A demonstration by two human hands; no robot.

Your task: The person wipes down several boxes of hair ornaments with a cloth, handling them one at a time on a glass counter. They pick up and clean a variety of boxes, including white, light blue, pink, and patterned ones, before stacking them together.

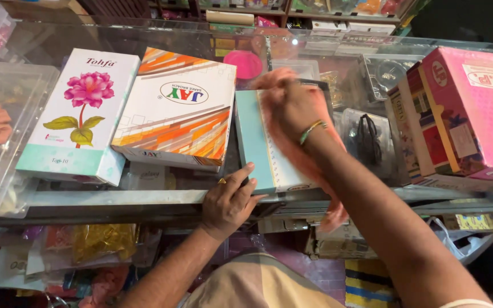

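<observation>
Four flat boxes lie along a glass counter [104, 197], seen from above. At the far left a clear plastic container [7, 114] holds a peach-coloured cloth. Just beside it lies a white box with a pink flower [78, 114] printed on its lid, and touching that one's right edge is a white box with orange stripes [178, 108], tilted a little. Next comes a pale blue and white box [261, 148], lying lengthwise toward the person. The left hand [229, 202] rests at the near left corner of this box, fingers loosely curled and pressed against its edge, a ring on one finger; it steadies the box rather than grips it. The right hand [289, 105], blurred, lies on top of the same box near its far end, its fingers closed over a pink cloth [309, 165] that trails back under the wrist; a green and gold bangle sits on that wrist. Farther right, a small clear packet with dark items [366, 137] lies on the glass, and at the far right stands a large pink box [463, 114].
</observation>
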